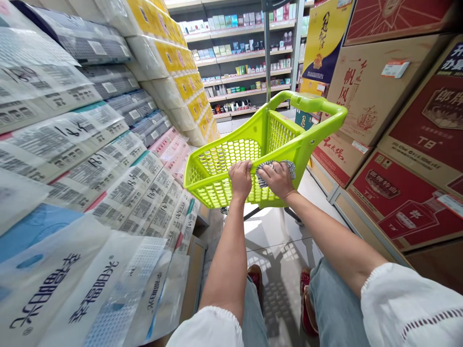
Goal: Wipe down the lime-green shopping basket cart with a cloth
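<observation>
A lime-green shopping cart (224,149) stands sideways in front of me, its handle (334,113) toward the right. My left hand (240,179) is closed over the near top rim of the basket. Farther right on the same side, my right hand (278,179) presses a grey-and-white striped cloth (288,168) against the cart's side panel. Part of the cloth is hidden under the fingers. The basket walls are pierced with a mesh of holes, and no goods show inside.
Stacked plastic-wrapped packs (119,178) line the left side, with yellow-and-white packs (173,62) beyond. Cardboard cartons (361,86) pile up on the right. Store shelves (246,53) with small boxes and bottles stand behind the cart. A tiled floor (278,241) lies below.
</observation>
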`<state>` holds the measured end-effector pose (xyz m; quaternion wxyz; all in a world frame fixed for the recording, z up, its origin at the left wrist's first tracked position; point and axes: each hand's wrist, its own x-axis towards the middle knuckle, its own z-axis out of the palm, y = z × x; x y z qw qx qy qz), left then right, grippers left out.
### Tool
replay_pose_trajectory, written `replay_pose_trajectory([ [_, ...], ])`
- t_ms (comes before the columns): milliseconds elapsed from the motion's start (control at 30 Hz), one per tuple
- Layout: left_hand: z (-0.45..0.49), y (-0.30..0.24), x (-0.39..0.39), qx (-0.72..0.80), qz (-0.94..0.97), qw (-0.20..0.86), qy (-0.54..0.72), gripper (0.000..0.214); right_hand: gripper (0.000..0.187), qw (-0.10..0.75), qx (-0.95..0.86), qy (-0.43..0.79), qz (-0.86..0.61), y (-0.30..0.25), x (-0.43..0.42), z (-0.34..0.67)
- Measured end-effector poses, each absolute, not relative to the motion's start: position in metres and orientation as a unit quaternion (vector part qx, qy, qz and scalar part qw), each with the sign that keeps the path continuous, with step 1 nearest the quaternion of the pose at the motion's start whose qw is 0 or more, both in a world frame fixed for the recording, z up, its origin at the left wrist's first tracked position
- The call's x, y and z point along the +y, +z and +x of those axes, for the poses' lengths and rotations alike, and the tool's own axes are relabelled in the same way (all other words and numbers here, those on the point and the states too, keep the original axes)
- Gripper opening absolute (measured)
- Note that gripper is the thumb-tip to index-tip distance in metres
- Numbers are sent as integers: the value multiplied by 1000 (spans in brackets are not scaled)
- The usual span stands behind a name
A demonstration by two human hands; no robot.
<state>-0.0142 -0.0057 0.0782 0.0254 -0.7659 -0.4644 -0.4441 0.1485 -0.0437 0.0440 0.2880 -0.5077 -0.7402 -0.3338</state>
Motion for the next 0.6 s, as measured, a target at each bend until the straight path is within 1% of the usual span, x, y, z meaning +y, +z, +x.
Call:
replay_pose_trajectory([
  [67, -17, 78, -6, -462, -764, 22, -449, 34, 26, 295, -716, -345, -530, 46, -47, 168],
  [167, -17, 78, -6, -465, -760, 23, -454, 33, 27, 334, -643, -351, -593, 50, -50, 184],
  [300, -14, 77, -7, -474, -754, 40, -453, 33, 27, 362, -615, -328, -620, 48, -48, 158],
  [467, -14, 78, -8, -485, -753, 49, -442, 34, 26, 329, -693, -312, -561, 41, -42, 107],
  [600, -18, 82, -9, -489, -757, 32, -432, 34, 28, 287, -732, -326, -525, 46, -44, 119],
])
